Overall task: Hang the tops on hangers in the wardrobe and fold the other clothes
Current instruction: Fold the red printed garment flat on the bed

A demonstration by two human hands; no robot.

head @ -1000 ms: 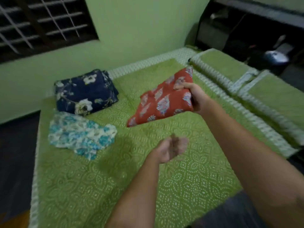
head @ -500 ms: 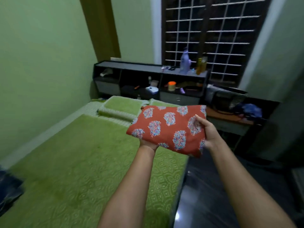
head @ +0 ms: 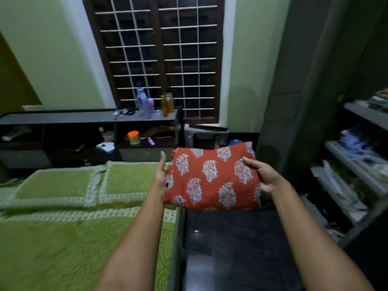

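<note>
A folded red garment (head: pixel 212 179) with blue leaf prints is held in the air between the bed and the wardrobe. My left hand (head: pixel 160 175) supports its left edge, thumb up and fingers hidden beneath the cloth. My right hand (head: pixel 264 175) grips its right edge, with the thumb on top and the fingers curled underneath. The open wardrobe (head: pixel 357 171) stands at the right, its grey shelves stacked with folded clothes.
The bed with a green patterned cover (head: pixel 63 238) and two green pillows (head: pixel 58 183) fills the left. A dark low shelf unit (head: pixel 88 118) with bottles stands under the barred window (head: pixel 161 55). Dark floor (head: pixel 231 248) runs between bed and wardrobe.
I have turned from the bed toward the wardrobe, carrying the red garment to the right. My left hand came up to hold its left edge; the other clothes on the bed left view.
</note>
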